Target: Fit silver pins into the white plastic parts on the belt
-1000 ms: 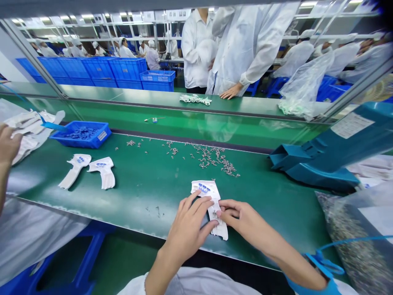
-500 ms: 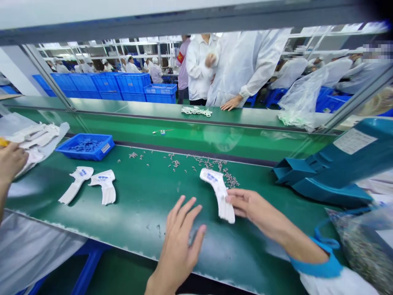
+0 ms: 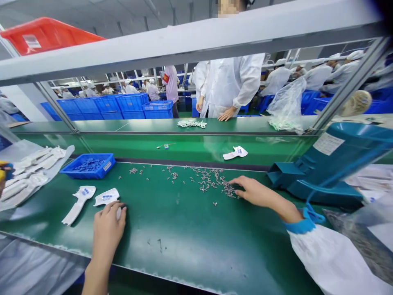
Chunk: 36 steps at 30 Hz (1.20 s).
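Small metal parts [image 3: 208, 180] lie scattered in a loose band across the green tabletop [image 3: 190, 254], thickest toward the right. The right hand [image 3: 256, 191] reaches into the band's right end, its fingers [image 3: 242, 183] loosely extended and apart, with the tips among the parts. Nothing is visibly gripped there, though the parts are too small to be sure. A blue cuff and a white sleeve [image 3: 331, 258] cover the right forearm.

The left hand [image 3: 107, 229] rests on the tabletop well apart from the right, its fingers [image 3: 112, 211] curled and closed around a small white object [image 3: 118, 213], of which only a sliver shows. Just above those fingers lies a white pistol-shaped piece [image 3: 106, 197] with blue marks, and a second piece [image 3: 80, 203] lies beside it, neither clearly touched. A third [image 3: 236, 153] sits on the farther green surface, beyond the metal parts.

To the left, a blue tray [image 3: 89, 166] holds dark blue parts, near a stack of long white pieces [image 3: 30, 176]. A teal chute [image 3: 316, 168] stands at the right. Across the line, a co-worker's hand [image 3: 227, 114] rests on the bench beside a small heap of white pieces [image 3: 190, 123].
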Tool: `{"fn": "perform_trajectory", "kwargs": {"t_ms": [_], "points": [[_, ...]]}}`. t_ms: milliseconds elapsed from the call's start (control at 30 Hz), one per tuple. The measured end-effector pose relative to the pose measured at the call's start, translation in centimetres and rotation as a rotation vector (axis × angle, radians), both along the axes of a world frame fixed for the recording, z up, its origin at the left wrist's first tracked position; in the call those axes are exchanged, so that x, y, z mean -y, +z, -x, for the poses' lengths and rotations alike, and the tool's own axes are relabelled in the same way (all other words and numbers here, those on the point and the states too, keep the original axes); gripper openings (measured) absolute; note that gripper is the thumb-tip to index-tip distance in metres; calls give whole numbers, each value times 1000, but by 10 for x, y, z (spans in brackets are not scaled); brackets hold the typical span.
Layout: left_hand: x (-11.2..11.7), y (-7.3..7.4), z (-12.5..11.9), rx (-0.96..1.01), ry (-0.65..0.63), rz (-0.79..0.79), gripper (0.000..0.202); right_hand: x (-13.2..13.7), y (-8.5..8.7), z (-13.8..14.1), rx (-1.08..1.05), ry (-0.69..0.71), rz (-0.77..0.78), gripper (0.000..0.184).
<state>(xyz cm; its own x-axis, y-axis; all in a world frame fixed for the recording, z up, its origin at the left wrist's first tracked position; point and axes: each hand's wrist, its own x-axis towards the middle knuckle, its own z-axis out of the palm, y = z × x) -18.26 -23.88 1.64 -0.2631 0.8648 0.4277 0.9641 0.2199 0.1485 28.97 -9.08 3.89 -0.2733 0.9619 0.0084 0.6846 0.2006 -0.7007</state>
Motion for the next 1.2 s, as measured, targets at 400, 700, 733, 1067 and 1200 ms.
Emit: {"fn": "perform_trajectory", "kwargs": {"t_ms": [400,700,733,1067,1200], "points": [[17,1,-48,158,-218,-120,21,41,-1,-14,330,30,-63,27],[54,10,-164,262,-505,-162,19,47,-1,-15,371,53,-53,8],[56,8,-177,272,-522,-153,21,47,0,-15,364,45,-56,6],[63,-6,-251,362,-639,-37,31,50,4,-16,283,27,-35,17],[63,-6,-257,398,-685,-29,25,53,3,-15,367,-1,-130,34]]}}
